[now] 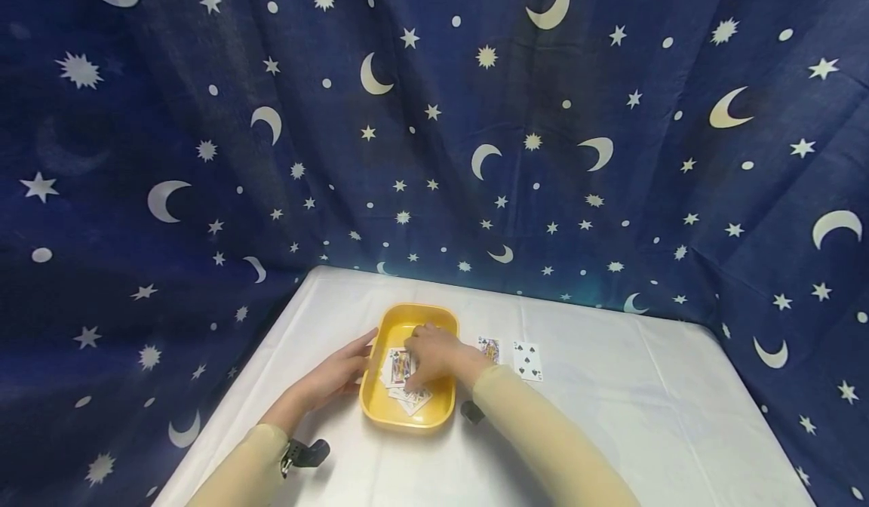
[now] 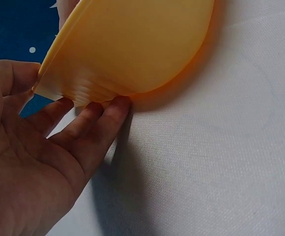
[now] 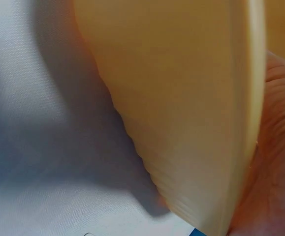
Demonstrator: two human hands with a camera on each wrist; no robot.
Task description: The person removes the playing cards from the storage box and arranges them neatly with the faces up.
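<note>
A shallow yellow tray (image 1: 434, 410) with rounded corners and a smooth, slightly glossy plastic wall is sitting on the white-clothed table (image 1: 611, 431), near its middle and close to the person. Several playing cards (image 1: 402, 375) are lying face up inside it in a loose, overlapping pile; the topmost one that is showing is a court card, and another card corner is poking out toward the near wall.

The left hand (image 1: 345, 370) is resting against the tray's left outer wall with its fingers (image 2: 100, 123) nearly straight and lying along the table, their tips tucked under the curve of the wall, and the thumb up at the rim; it is steadying the tray rather than gripping it. The right hand (image 1: 437, 357) is reaching down into the tray over the pile, knuckles up, fingers bent toward the cards; whether it is pinching a card I cannot tell, since the hand itself is hiding its fingertips.

Just to the right of the tray, two more cards are lying face up on the table: another court card (image 1: 489, 348) and, beside it, a spade card (image 1: 528, 361).
</note>
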